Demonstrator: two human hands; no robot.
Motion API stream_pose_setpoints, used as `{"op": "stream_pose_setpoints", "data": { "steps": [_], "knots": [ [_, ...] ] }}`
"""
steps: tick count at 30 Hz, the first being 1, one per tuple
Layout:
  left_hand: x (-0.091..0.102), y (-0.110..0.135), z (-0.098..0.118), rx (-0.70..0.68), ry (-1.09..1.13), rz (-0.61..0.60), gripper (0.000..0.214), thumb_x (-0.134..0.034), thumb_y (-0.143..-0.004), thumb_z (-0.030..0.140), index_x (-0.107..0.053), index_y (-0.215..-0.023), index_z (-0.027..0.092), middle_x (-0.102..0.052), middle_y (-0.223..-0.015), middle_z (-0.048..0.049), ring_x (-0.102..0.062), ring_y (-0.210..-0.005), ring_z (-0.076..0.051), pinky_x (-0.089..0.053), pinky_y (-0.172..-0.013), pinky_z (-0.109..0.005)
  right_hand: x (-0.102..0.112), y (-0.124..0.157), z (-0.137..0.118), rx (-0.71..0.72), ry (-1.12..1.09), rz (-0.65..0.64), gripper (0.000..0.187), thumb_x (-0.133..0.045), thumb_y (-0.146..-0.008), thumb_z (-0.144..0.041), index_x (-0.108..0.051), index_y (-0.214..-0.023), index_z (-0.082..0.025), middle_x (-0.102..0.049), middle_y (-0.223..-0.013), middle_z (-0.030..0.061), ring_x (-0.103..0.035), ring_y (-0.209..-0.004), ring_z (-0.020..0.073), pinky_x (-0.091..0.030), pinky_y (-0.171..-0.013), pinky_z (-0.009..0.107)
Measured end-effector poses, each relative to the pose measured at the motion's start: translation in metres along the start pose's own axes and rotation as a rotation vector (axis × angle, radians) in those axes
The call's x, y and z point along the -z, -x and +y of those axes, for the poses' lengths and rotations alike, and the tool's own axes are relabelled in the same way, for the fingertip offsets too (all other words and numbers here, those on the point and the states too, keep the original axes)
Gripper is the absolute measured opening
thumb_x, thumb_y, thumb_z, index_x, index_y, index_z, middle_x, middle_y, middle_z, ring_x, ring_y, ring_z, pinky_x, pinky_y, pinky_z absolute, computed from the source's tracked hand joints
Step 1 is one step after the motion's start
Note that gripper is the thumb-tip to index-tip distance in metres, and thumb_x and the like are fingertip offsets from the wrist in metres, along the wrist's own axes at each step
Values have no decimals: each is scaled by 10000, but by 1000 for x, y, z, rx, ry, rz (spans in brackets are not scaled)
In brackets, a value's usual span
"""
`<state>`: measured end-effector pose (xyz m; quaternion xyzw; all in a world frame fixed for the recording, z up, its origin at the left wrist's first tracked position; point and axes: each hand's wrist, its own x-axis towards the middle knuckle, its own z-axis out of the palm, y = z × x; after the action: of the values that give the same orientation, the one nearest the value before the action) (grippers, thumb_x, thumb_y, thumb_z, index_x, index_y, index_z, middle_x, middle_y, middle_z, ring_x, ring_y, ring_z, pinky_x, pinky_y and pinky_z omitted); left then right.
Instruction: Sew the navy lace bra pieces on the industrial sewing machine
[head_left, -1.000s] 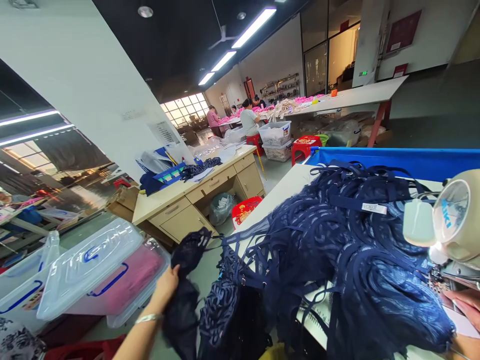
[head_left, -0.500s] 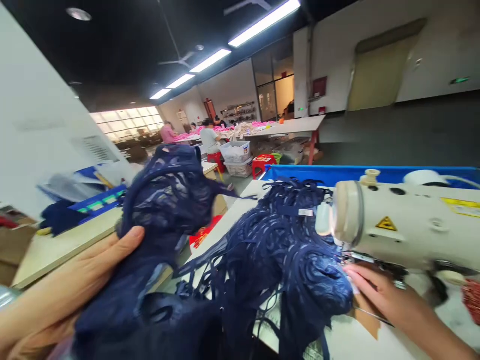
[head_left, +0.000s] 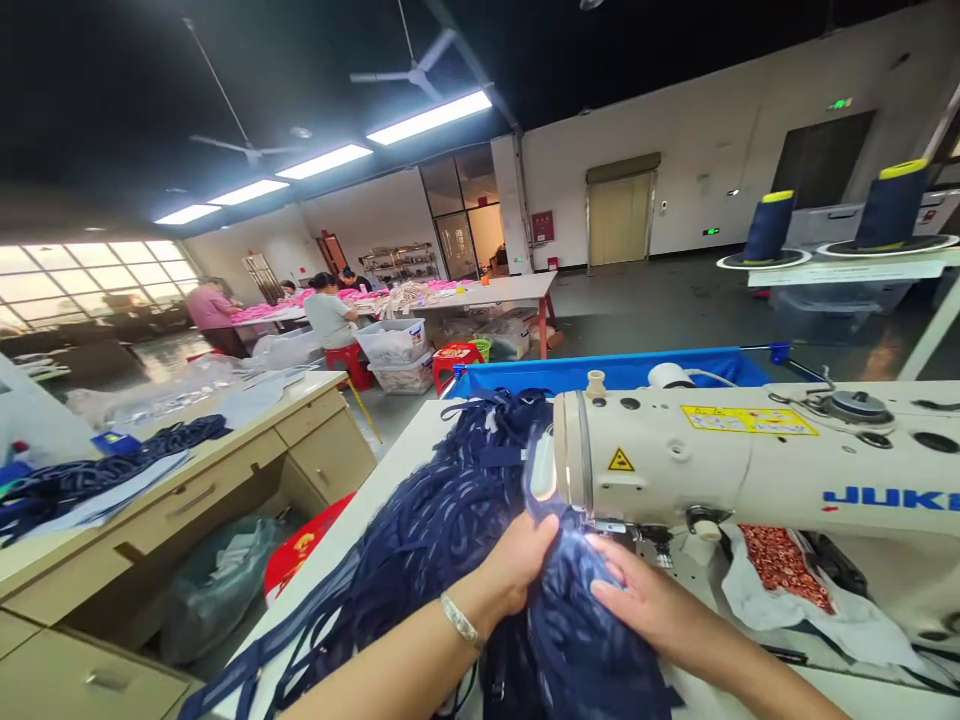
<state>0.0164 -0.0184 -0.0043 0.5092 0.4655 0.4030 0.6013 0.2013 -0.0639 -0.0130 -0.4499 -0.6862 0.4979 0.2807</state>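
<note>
A thick bunch of navy fabric, apparently navy bras, hangs over the table's front, just before the head of a white JUKI sewing machine. My left hand, with a silver bangle at the wrist, pinches its upper left edge close beside the needle area. On the other side my right hand grips the same fabric, thumb on top and fingers partly hidden. To the left spreads a heap of navy straps and garments. The presser foot is mostly covered by my hands and cloth.
Behind the machine runs a blue cloth bin. Navy thread cones stand at the right. Red pieces on white cloth lie under the machine arm. A desk with navy straps is at the left; people work at a far table.
My left hand has come from the far left, where it held up a navy lace piece, to the machine beside my right hand. The view has swung right.
</note>
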Motion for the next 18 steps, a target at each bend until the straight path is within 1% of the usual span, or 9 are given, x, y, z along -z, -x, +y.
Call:
{"op": "stream_pose_setpoints", "data": {
  "steps": [2,4,6,8,10,12,14,16,18],
  "knots": [
    [2,-5,-1,-82,-211,-45,398,-584,-810,283,-588,-1162,98,-639,-1188,-123,-575,-1117,-251,-388,-1033,-396,3,0,-4,70,60,-73,503,-417,-843,-283,-474,-1339,-225,-525,-1333,47,-456,-1241,201,-313,-1081,348],
    [8,-12,4,-113,-370,-23,391,-562,-799,247,-590,-1161,102,-632,-1204,-122,-572,-1122,-244,-387,-1033,-387,4,3,-10,124,111,-133,450,-370,-807,-177,-606,-1182,-261,-626,-1184,4,-541,-1119,186,-375,-1015,315],
    [12,-22,7,-122,-474,17,411,-558,-783,220,-581,-1179,113,-614,-1236,-120,-567,-1131,-242,-380,-1038,-381,4,7,-15,142,123,-157,411,-356,-779,-140,-663,-1027,-257,-677,-1018,-19,-591,-979,175,-441,-899,280],
    [14,-32,7,-136,-537,44,392,-552,-775,204,-596,-1154,114,-611,-1236,-128,-553,-1146,-256,-364,-1047,-388,3,10,-18,136,153,-146,360,-359,-789,-142,-667,-943,-248,-684,-928,-25,-600,-893,165,-457,-821,260],
    [12,-39,4,-162,-608,62,312,-525,-786,195,-634,-1069,118,-644,-1170,-133,-557,-1131,-268,-363,-1041,-389,3,11,-17,123,202,-121,311,-372,-838,-189,-664,-931,-244,-685,-915,-17,-601,-865,165,-452,-800,260],
    [9,-42,1,-192,-670,68,253,-484,-814,191,-652,-996,139,-678,-1079,-121,-588,-1072,-259,-378,-1020,-373,1,9,-14,90,252,-51,274,-405,-884,-291,-663,-960,-242,-685,-948,4,-599,-899,184,-442,-823,280],
    [7,-43,0,-217,-718,68,240,-448,-841,190,-650,-968,162,-697,-995,-101,-618,-995,-237,-405,-984,-347,-1,3,-7,45,265,23,261,-480,-876,-385,-661,-992,-237,-680,-995,23,-596,-944,204,-433,-846,295],
    [10,-41,2,-228,-758,83,236,-424,-862,199,-643,-945,169,-698,-955,-98,-625,-961,-228,-428,-947,-332,-6,-3,2,39,264,86,236,-541,-847,-361,-659,-998,-222,-673,-1017,33,-592,-966,205,-427,-860,292],
    [15,-40,4,-225,-794,114,234,-414,-877,217,-635,-930,163,-691,-954,-112,-626,-953,-233,-448,-911,-336,-12,-8,9,80,282,134,205,-538,-841,-272,-656,-995,-207,-665,-1014,35,-588,-970,190,-420,-870,283]
  ]
}}
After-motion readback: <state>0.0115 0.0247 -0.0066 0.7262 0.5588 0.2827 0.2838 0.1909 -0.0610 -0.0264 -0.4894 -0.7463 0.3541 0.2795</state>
